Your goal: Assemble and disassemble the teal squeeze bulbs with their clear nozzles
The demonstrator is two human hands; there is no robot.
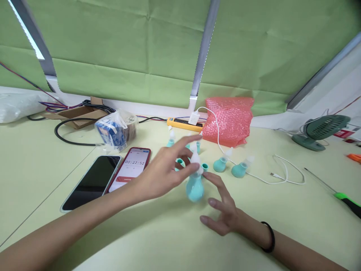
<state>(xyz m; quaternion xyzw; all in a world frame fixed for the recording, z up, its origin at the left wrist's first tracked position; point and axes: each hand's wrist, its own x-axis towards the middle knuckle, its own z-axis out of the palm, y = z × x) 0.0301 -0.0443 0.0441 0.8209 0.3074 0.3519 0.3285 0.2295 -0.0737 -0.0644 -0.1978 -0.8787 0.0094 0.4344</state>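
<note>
My left hand (163, 171) reaches in from the left, fingers partly spread, its fingertips touching the white top of a teal bulb-shaped bottle (194, 186) that stands on the pale green table (158, 241). My right hand (222, 209) lies beside the bottle on its right, fingers spread and holding nothing, a black band on the wrist. Behind stand more teal bottles (220, 163) (239, 169), and small teal caps (205, 166) lie near the fingers. Motion blur hides how the left fingers meet the bottle.
Two phones lie at the left, a dark one (93, 182) and a red-cased one (131, 167) showing a timer. Pink bubble wrap (229, 118), a yellow power strip (183, 124), a white cable (279, 173), a green fan (323, 131) and a green-handled screwdriver (345, 199) surround them.
</note>
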